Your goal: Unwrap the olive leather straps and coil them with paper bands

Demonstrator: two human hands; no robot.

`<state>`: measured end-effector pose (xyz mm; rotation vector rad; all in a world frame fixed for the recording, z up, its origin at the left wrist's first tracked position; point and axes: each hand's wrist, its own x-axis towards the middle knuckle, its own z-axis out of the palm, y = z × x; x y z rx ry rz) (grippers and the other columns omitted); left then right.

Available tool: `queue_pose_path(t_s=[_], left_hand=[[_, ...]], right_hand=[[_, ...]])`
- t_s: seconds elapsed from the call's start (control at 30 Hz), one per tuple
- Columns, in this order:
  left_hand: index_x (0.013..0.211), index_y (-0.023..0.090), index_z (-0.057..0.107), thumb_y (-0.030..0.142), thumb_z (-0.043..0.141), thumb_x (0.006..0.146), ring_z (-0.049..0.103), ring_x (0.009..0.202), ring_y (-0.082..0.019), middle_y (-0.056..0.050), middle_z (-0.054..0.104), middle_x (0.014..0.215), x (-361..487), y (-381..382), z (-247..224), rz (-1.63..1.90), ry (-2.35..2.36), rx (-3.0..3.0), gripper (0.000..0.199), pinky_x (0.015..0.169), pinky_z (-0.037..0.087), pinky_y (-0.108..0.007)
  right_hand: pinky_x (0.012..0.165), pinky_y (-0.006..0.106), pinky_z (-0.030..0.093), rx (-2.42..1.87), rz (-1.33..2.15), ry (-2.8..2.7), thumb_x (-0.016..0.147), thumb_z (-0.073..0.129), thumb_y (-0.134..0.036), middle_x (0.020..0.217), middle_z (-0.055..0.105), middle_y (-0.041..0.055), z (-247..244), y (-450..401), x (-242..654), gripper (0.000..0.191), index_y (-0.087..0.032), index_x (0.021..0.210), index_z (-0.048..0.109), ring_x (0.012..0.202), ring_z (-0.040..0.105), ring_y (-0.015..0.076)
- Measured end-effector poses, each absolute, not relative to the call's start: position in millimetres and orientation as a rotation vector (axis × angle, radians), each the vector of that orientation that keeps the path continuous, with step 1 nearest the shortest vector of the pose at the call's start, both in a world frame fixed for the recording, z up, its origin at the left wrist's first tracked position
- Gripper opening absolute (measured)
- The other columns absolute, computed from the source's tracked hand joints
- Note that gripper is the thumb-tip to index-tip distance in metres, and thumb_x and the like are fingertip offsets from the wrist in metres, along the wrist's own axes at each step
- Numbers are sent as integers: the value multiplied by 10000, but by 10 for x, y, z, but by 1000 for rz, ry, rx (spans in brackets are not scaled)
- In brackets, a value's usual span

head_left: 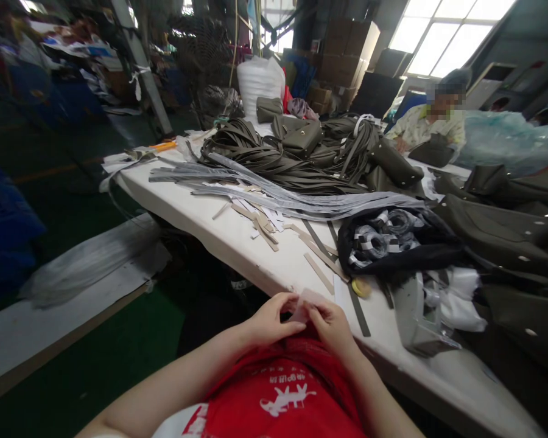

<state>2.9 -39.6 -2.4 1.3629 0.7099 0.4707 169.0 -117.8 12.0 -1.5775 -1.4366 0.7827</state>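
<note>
Close to my red apron (287, 389), at the table's near edge, both hands meet around a small pale, translucent piece (311, 297) that looks like thin plastic or paper. My left hand (276, 319) curls about its left side, thumb and fingers closed toward it. With thumb and forefinger pinched, my right hand (331, 322) grips the piece from the right. What lies between the fingertips is partly hidden. Beige strips (319, 272) are on the white table (228, 243) just beyond, and a yellow tape roll (360, 287) sits right of my hands.
Grey wrapped strips (310, 204) cross the table before a heap of dark straps (256, 152). A black bag (406, 258) holds several coiled clear-wrapped pieces. Beside it stands a grey box (413, 316). Dark leather-like bags (502, 225) pile up at right. A co-worker (438, 121) sits across the table.
</note>
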Motion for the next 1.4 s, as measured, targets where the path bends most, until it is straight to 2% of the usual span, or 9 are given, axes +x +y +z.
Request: queue_pose_path(t_s=[0.07,0.2,0.4,0.53,0.73,0.9,0.97,1.1,1.4], left_hand=[[1202,178,627,467,734,733,595,1127,-248,-104,639,1252,66,-416,34,529,617,1481,562,985,455,-351],[1056,171,711,525,456,931,636,1044,-231,-74,716,1085,186,-435,88,538,615,1502,454,977,461,-329],[811,163,735,560,439,919,649,783,-222,-51,721,798,240,-284,3,534,704,1602,507,773,499,-284],[806,137,734,561,406,927,642,768,-214,-62,720,790,266,-221,-24,489,673,1627,549,758,490,-285],[784,119,701,590,395,918,639,753,-200,-75,720,796,268,-245,15,507,654,1567,577,727,494,-273],[749,126,679,586,392,926,595,705,-163,-50,685,753,154,-235,88,463,587,1622,570,714,476,-250],[759,122,669,577,370,941,542,660,-139,-30,636,708,100,-232,106,432,546,1645,573,669,455,-232],[736,117,627,586,346,951,434,606,-109,1,518,653,-8,-225,141,397,475,1667,587,597,401,-208],[874,101,685,678,300,921,417,533,-101,-4,505,614,-156,-250,134,318,416,1553,696,525,376,-204]], right_hand=[[750,343,508,-1570,887,-1420,904,513,-291,841,738,46,133,-1182,1671,242,-216,850,737,803,665,232],[686,315,496,-1630,862,-1582,909,508,-307,767,727,40,198,-1200,1794,266,-213,791,727,731,656,216],[940,457,432,-2304,-148,-1519,897,525,-367,1150,651,191,4,-1278,2627,342,-139,1090,690,1071,582,329],[1005,461,379,-2550,-338,-1622,890,535,-362,1273,584,217,-266,-1311,2959,417,-109,1204,643,1230,481,357],[975,442,426,-2357,-89,-1564,883,521,-317,1165,640,191,49,-1195,2798,318,-136,1069,705,1122,566,330],[765,326,537,-1690,816,-1445,874,579,-421,981,717,92,349,-1076,2214,366,-182,1134,673,844,669,218],[715,296,533,-1576,990,-1427,838,636,-410,901,733,72,348,-1029,2019,306,-178,1021,717,792,670,205],[575,253,485,-1570,1004,-1383,809,668,-406,676,712,48,283,-928,1854,273,-161,703,722,614,627,169],[565,237,467,-1510,1110,-1314,748,724,-326,682,720,44,189,-877,1818,173,-157,717,734,617,613,163]])
